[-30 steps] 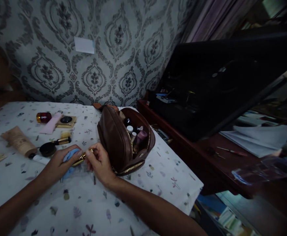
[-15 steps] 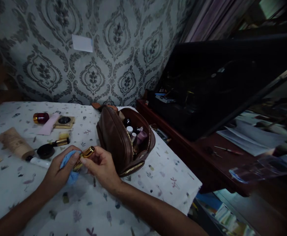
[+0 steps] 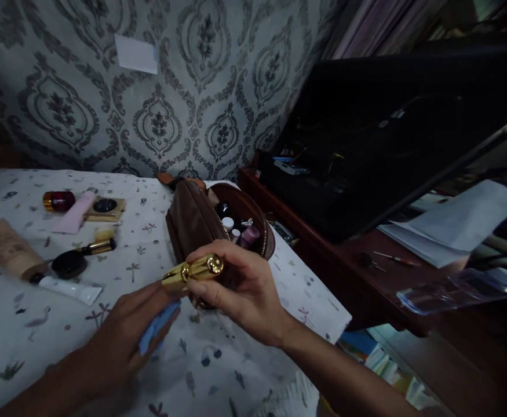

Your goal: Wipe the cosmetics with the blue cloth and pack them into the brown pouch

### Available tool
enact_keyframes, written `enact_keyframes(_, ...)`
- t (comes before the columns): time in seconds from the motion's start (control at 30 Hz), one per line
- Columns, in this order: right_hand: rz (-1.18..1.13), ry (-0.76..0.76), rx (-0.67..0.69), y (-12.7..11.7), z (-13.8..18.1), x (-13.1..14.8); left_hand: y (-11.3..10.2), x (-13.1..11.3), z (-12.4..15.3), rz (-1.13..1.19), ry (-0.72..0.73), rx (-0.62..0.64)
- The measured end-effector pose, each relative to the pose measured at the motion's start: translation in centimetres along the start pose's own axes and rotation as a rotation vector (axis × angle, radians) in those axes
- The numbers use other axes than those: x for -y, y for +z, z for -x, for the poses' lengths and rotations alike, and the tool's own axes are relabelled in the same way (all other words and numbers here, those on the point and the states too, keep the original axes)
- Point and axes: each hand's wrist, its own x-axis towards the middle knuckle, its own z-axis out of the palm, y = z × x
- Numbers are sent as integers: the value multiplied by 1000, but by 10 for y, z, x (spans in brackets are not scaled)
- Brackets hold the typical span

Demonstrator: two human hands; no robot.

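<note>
Step in hand looks like wiping the gold tube, cloth at the ready. Right hand pinches it between thumb and fingers; left hand has the blue cloth pressed between thumb and fingers, fingertips at the tube's 9 o'clock end. Tube is up in front of the bag, which sits at 12 o'clock from it; white tube at 9. Next move calls for a steady right pinch and cloth brought onto metal. Versus half a second ago: tube shifted toward 3 o'clock, now overlapping the bag in view.
</note>
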Motion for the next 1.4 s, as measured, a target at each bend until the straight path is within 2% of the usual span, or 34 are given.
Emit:
enact_keyframes(0.13, -7, 37, -34, -6, 5, -6, 13, -6, -9, -157, 162, 15)
enact_keyframes(0.27, 55, -7, -82, -9, 7, -7, 18, -2, -21, -229, 181, -13)
enact_keyframes(0.4, 38, -11, -201, -15, 3, -1, 10, -3, -41, -321, 161, -51)
enact_keyframes(0.57, 80, 7, -341, -31, -5, 2, 9, -12, -62, -465, 244, 31)
enact_keyframes(0.7, 182, -11, -406, -47, -6, -3, 16, -20, -66, -501, 370, 98)
enact_keyframes(0.77, 267, 0, -405, -55, -5, -6, 18, -24, -66, -526, 381, 147)
enact_keyframes(0.97, 601, 45, -269, -81, 1, -1, 17, -31, -64, -583, 346, 257)
enact_keyframes(1.1, 870, 67, -114, -95, 4, 4, 17, -31, -61, -601, 345, 229)
enact_keyframes(1.4, 1401, 232, 329, -89, -10, 11, 18, -31, -60, -613, 345, 259)
